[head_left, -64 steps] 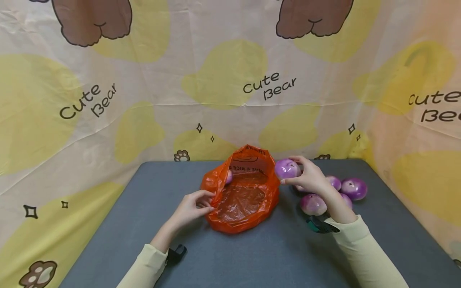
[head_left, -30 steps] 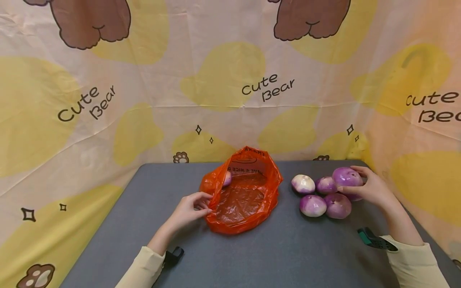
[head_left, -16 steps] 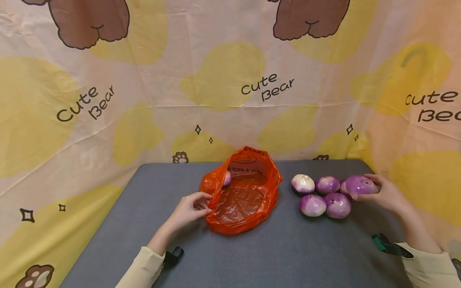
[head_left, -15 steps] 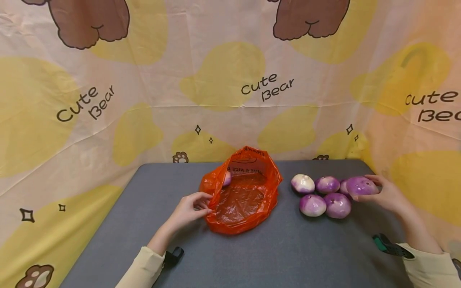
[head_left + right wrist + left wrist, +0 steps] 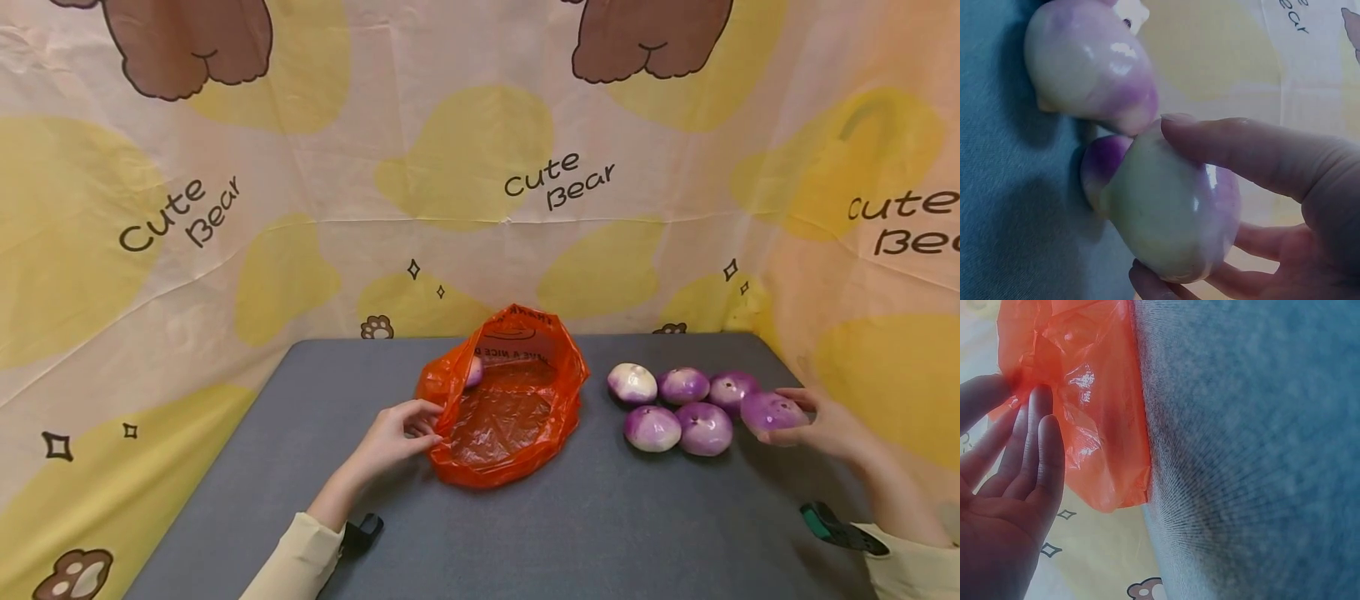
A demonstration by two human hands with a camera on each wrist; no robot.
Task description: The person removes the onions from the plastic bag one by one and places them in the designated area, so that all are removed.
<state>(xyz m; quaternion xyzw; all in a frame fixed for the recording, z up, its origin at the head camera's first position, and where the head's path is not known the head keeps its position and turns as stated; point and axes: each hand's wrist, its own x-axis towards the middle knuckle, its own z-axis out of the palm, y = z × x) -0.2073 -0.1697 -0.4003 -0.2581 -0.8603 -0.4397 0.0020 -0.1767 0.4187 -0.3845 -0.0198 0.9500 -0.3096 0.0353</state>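
Note:
A red plastic bag (image 5: 517,454) stands with its mouth facing the person, one purple turnip (image 5: 474,372) showing inside. My left hand (image 5: 397,433) pinches the bag's left rim between thumb and fingers; the left wrist view has the fingertips on the crinkled red plastic (image 5: 1094,412). My right hand (image 5: 828,429) grips a glossy purple-and-white turnip (image 5: 771,417) at the right end of a group. Thumb and fingers wrap its sides, and its pale underside (image 5: 1166,206) faces the right wrist camera. Beside it, two rows of loose turnips (image 5: 703,428) lie close together, among them a whiter one (image 5: 632,384).
The grey table (image 5: 555,533) backs onto a printed cloth (image 5: 457,167) along its far and side edges. Between the bag and the turnips runs a strip of table. Each wrist wears a dark strap (image 5: 363,533).
After leaving the bag's mouth, the right hand moved right to the group. Over the last second it shifted the gripped turnip right and nearer, exposing another behind. The left hand stayed at the rim.

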